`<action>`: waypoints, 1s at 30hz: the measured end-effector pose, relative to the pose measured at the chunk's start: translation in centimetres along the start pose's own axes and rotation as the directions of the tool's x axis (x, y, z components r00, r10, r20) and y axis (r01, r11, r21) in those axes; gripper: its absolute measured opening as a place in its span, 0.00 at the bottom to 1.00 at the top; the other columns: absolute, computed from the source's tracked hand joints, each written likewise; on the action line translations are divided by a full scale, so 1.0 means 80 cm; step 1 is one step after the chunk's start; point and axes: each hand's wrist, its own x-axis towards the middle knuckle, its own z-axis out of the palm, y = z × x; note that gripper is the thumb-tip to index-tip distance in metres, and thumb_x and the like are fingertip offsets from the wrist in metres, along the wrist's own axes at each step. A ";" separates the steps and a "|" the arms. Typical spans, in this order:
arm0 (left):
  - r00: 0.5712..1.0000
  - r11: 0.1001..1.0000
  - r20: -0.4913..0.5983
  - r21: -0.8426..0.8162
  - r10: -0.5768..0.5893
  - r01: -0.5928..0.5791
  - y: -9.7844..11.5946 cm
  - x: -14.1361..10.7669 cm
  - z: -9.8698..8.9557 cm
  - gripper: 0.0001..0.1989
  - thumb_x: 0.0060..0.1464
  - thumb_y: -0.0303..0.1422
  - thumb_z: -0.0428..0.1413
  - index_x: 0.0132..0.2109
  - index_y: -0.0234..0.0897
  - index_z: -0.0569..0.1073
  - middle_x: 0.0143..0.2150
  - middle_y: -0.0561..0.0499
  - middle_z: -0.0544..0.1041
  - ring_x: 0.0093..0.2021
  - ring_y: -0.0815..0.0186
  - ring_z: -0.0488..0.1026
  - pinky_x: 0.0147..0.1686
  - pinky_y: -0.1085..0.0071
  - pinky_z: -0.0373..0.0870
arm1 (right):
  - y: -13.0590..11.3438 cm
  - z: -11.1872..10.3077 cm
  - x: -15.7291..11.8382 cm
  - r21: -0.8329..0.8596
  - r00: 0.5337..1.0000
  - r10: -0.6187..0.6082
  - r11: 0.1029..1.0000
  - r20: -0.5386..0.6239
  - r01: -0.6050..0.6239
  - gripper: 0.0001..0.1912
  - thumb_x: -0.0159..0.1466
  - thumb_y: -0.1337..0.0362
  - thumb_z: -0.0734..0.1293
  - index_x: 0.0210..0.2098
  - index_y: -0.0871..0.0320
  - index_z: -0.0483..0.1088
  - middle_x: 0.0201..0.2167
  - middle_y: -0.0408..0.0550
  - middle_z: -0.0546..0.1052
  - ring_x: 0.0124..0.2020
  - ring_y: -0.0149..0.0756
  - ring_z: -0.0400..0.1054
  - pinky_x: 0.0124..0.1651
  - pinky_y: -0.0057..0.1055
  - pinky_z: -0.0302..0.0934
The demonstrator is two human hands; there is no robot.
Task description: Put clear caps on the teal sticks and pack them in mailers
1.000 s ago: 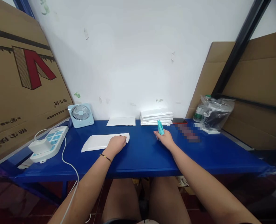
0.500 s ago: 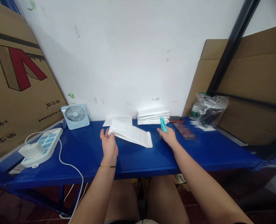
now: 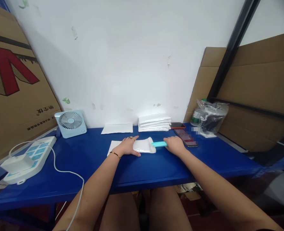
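A long white padded packet [image 3: 143,146] lies flat on the blue table [image 3: 146,170], in front of the wall. My left hand [image 3: 128,146] rests on top of it, fingers spread and thumb out, pressing it down. From the right, my right hand [image 3: 175,145] is closed around a slim turquoise bundle of strips [image 3: 159,144]. The far end of that bundle meets the packet's right-hand opening; whether it reaches inside cannot be made out. My right fingers hide the bundle's other end.
Behind my hands are a stack of white packets [image 3: 154,123] and a single flat white one [image 3: 117,128]. Two phones [image 3: 186,137] and a plastic-wrapped item [image 3: 210,120] lie right. At left are a small fan [image 3: 71,123] and a corded power strip [image 3: 37,157].
The packet has come down flat onto the table, and my left hand has moved from its left edge to its top. My right hand has turned the turquoise bundle leftward to the packet's end.
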 end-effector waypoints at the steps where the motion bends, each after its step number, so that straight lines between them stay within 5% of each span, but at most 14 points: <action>1: 1.000 1.000 -0.027 -0.016 0.011 -0.011 -0.002 0.001 0.002 0.53 0.34 0.53 0.61 0.65 0.39 0.51 0.61 0.39 0.62 0.60 0.48 0.59 0.57 0.58 0.54 | 0.001 0.000 0.001 -0.005 1.000 -0.004 1.000 0.005 0.004 0.07 0.59 0.67 0.61 0.35 0.59 0.70 0.33 0.54 0.77 0.37 0.43 0.70 0.38 0.33 0.51; 6: 0.990 0.996 -0.127 -0.071 0.054 -0.063 0.003 -0.004 0.008 0.43 0.38 0.48 0.61 0.61 0.42 0.58 0.56 0.45 0.68 0.54 0.52 0.66 0.52 0.62 0.60 | -0.007 -0.007 0.013 -0.014 0.999 -0.037 0.999 0.030 0.037 0.09 0.61 0.70 0.59 0.35 0.61 0.71 0.35 0.57 0.77 0.39 0.44 0.70 0.40 0.36 0.51; 14: 0.986 0.996 -0.145 0.003 0.084 -0.084 0.018 0.002 0.025 0.38 0.44 0.49 0.57 0.61 0.44 0.59 0.56 0.44 0.66 0.56 0.52 0.62 0.55 0.58 0.57 | -0.074 -0.030 0.044 0.060 0.989 -0.106 0.993 0.104 0.101 0.12 0.59 0.72 0.62 0.41 0.61 0.72 0.37 0.59 0.78 0.40 0.45 0.72 0.42 0.36 0.55; 17: 0.985 0.992 -0.122 0.022 0.125 -0.123 0.018 0.001 0.031 0.35 0.48 0.50 0.53 0.62 0.46 0.58 0.59 0.46 0.63 0.59 0.52 0.57 0.57 0.57 0.54 | -0.064 -0.042 0.055 0.124 0.966 -0.173 0.981 0.190 0.152 0.22 0.49 0.69 0.71 0.45 0.60 0.71 0.39 0.55 0.77 0.40 0.45 0.72 0.40 0.33 0.60; 19: 0.984 0.990 -0.115 0.013 0.138 -0.137 0.017 0.000 0.032 0.35 0.48 0.50 0.52 0.62 0.46 0.58 0.60 0.46 0.62 0.59 0.52 0.56 0.57 0.57 0.53 | -0.039 -0.045 0.056 0.316 0.927 -0.260 0.934 0.271 0.170 0.34 0.40 0.64 0.76 0.48 0.58 0.70 0.44 0.54 0.76 0.43 0.47 0.71 0.42 0.33 0.62; 21: 0.984 0.991 -0.118 -0.009 0.130 -0.132 0.015 0.001 0.032 0.37 0.47 0.52 0.53 0.63 0.45 0.57 0.61 0.46 0.62 0.59 0.51 0.57 0.57 0.56 0.54 | -0.009 -0.038 0.048 0.663 0.906 -0.341 0.742 0.252 0.095 0.45 0.38 0.56 0.77 0.55 0.57 0.66 0.53 0.54 0.70 0.50 0.49 0.67 0.48 0.34 0.61; 22: 0.986 0.992 -0.119 -0.023 0.121 -0.124 0.014 0.002 0.032 0.39 0.46 0.53 0.53 0.63 0.45 0.56 0.61 0.46 0.62 0.59 0.51 0.57 0.56 0.55 0.54 | 0.003 -0.031 0.041 0.805 0.934 -0.294 0.593 0.204 0.010 0.45 0.41 0.52 0.76 0.56 0.55 0.64 0.56 0.53 0.68 0.53 0.48 0.65 0.51 0.35 0.60; 24: 0.988 0.993 -0.115 -0.046 0.105 -0.111 0.011 0.004 0.031 0.43 0.43 0.54 0.55 0.64 0.45 0.54 0.60 0.45 0.62 0.59 0.49 0.57 0.55 0.54 0.55 | 0.017 -0.009 0.026 0.958 0.992 0.037 0.256 0.124 -0.129 0.36 0.52 0.46 0.68 0.56 0.55 0.65 0.57 0.51 0.68 0.57 0.47 0.61 0.57 0.38 0.56; 26: 0.990 0.993 -0.106 -0.060 0.097 -0.104 0.010 0.006 0.030 0.48 0.39 0.56 0.57 0.64 0.46 0.53 0.60 0.45 0.62 0.59 0.48 0.57 0.54 0.53 0.56 | 0.012 0.015 0.016 0.988 0.893 0.423 -0.041 0.154 -0.151 0.33 0.59 0.41 0.58 0.55 0.57 0.66 0.58 0.51 0.66 0.60 0.46 0.58 0.60 0.40 0.51; 27: 0.990 0.993 -0.104 -0.064 0.093 -0.100 0.009 0.007 0.030 0.49 0.37 0.57 0.58 0.65 0.46 0.52 0.60 0.44 0.63 0.59 0.47 0.57 0.54 0.53 0.56 | 0.003 0.024 0.013 0.975 0.835 0.507 -0.156 0.216 -0.158 0.34 0.60 0.41 0.55 0.55 0.58 0.66 0.58 0.51 0.66 0.60 0.45 0.57 0.61 0.40 0.50; 28: 0.990 0.993 -0.104 -0.068 0.090 -0.098 0.009 0.009 0.029 0.51 0.36 0.57 0.59 0.65 0.46 0.52 0.60 0.44 0.63 0.59 0.47 0.57 0.53 0.53 0.57 | -0.009 0.032 0.013 0.959 0.792 0.550 -0.238 0.264 -0.154 0.34 0.61 0.41 0.53 0.55 0.59 0.66 0.58 0.52 0.66 0.60 0.44 0.57 0.62 0.40 0.49; 30: 0.991 0.993 -0.108 -0.076 0.083 -0.092 0.009 0.010 0.029 0.52 0.34 0.57 0.60 0.65 0.46 0.51 0.59 0.44 0.64 0.59 0.46 0.57 0.53 0.52 0.57 | -0.039 0.036 0.018 0.927 0.781 0.538 -0.350 0.317 -0.135 0.34 0.62 0.43 0.52 0.54 0.60 0.67 0.58 0.53 0.67 0.60 0.44 0.58 0.61 0.40 0.52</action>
